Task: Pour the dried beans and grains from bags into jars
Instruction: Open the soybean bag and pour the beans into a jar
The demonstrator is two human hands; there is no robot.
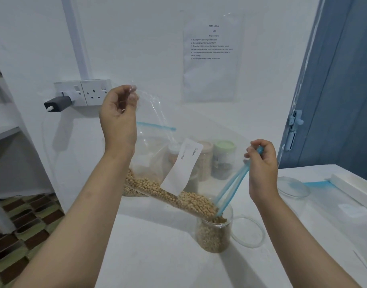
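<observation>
**Beans run from tilted bag into jar**

The left hand (118,113) pinches the upper corner of a clear plastic zip bag with a blue seal strip and white label (157,163), its grip closed on the plastic and raised high. The right hand (261,163) holds the blue seal end of the same bag, fingers curled round the strip. The bag slopes down from left to right, and its pale tan dried beans (178,197) lie along the lower edge, reaching the open mouth. That mouth sits in the top of a clear round plastic jar (214,233), which stands upright on the white surface (157,256) and is largely filled with beans. A clear round lid (249,232) lies flat just beside the jar on its right. Further back, seen through the bag, stand several other jars (222,159), one with a pale green lid. A second zip bag of beans (134,190) rests behind the left forearm.
</observation>
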